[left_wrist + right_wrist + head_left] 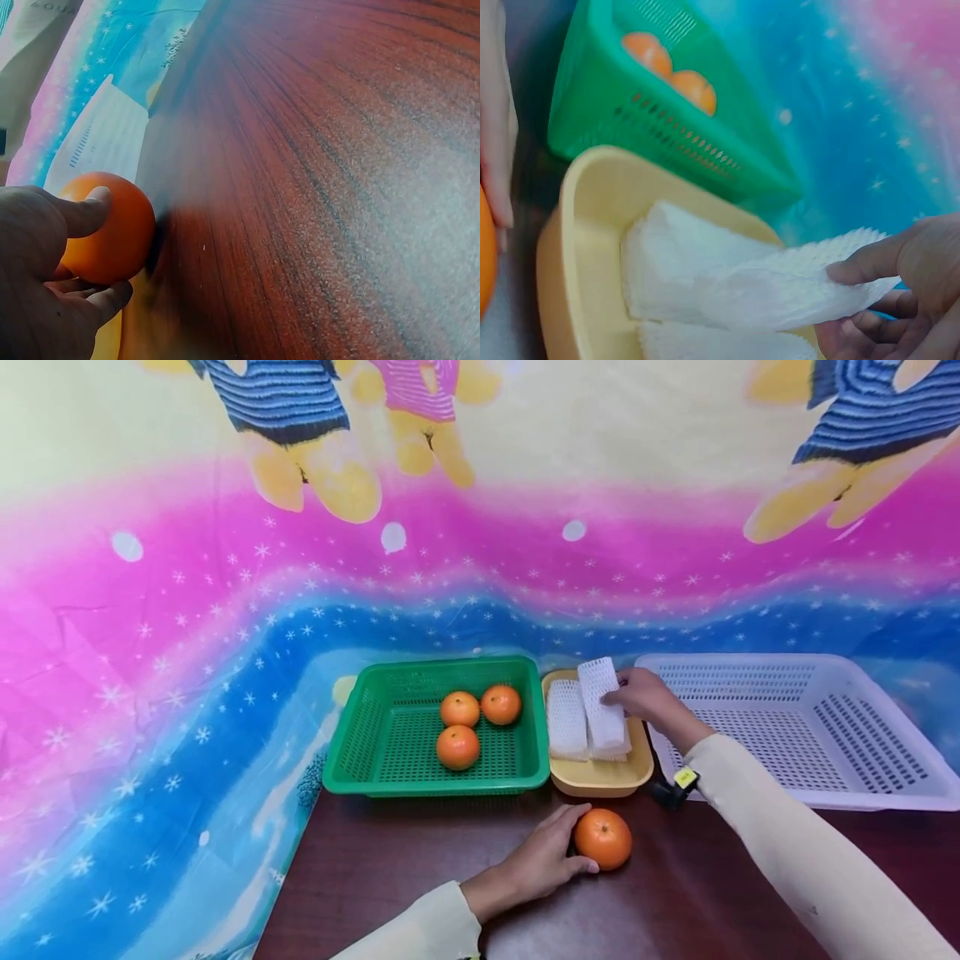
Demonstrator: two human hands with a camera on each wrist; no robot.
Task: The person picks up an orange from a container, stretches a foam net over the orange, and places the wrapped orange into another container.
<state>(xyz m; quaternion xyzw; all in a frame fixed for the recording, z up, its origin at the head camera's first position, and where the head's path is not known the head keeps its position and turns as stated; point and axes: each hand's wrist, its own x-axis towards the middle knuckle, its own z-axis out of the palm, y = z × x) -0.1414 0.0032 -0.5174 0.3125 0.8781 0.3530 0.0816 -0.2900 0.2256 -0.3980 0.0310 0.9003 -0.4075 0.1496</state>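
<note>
An orange fruit (603, 839) rests on the dark table, with the left hand (534, 860) curled round its left side. In the left wrist view the thumb and fingers of that hand (52, 262) touch the fruit (120, 229) above and below. Over the yellow tray (600, 781), the right hand (651, 702) pinches the upper end of a white foam net sleeve (604, 706). The right wrist view shows the sleeve (780, 289) between thumb and fingers of the right hand (907, 292), its other end among sleeves in the tray (600, 187).
Left of the yellow tray, a green basket (435, 787) holds three orange fruits (458, 747). A white basket (757, 718) stands on the right, behind the right forearm. A patterned cloth (480, 543) hangs behind the table.
</note>
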